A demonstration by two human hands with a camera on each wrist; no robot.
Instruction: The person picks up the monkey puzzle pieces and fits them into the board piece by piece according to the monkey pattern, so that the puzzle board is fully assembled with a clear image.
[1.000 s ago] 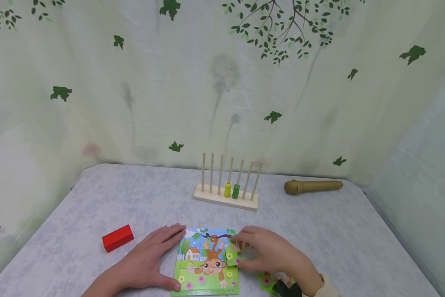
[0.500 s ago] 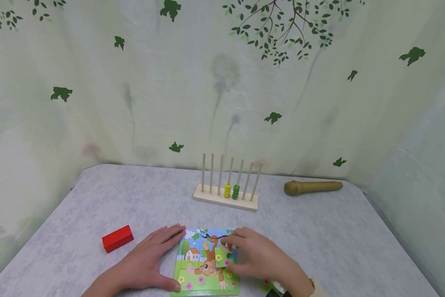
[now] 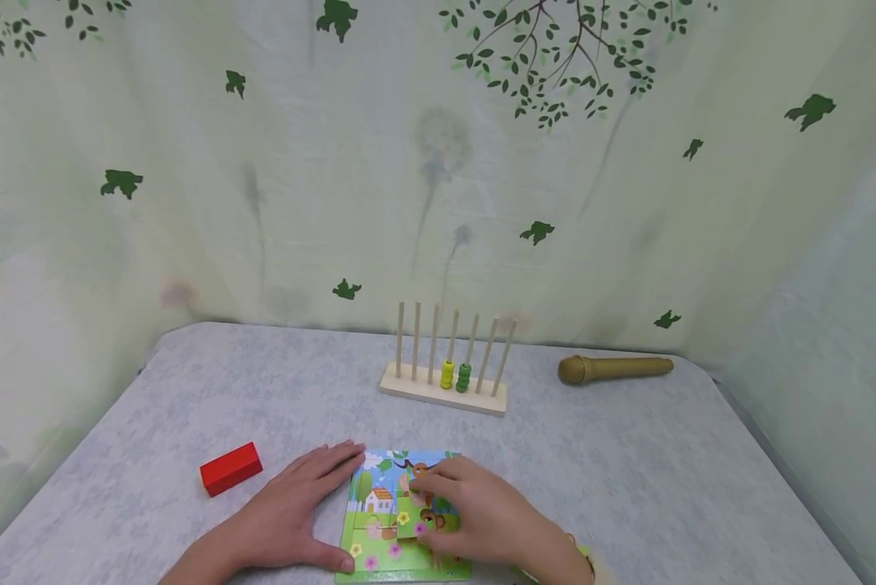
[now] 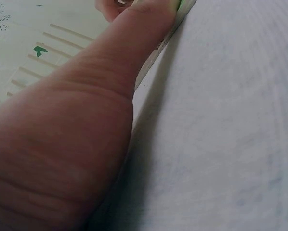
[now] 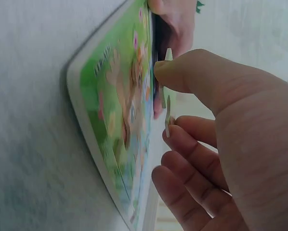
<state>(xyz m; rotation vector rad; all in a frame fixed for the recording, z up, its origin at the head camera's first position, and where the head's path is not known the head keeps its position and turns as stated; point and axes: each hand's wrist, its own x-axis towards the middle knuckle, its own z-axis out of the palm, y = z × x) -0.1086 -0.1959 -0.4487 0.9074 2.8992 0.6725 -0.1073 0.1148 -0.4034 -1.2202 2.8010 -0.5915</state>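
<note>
Just blurred lettering (image 5: 102, 61) on monkey puzzle (image 5: 116, 103)

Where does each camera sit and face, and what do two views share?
Head: on the head, facing forward and down at the puzzle, with left hand and right hand showing.
Left wrist: on that wrist, facing along the left hand to the puzzle's edge.
Right wrist: on that wrist, facing the puzzle and the right hand pinching a piece, left hand beyond.
Head and right wrist share puzzle and piece.
</note>
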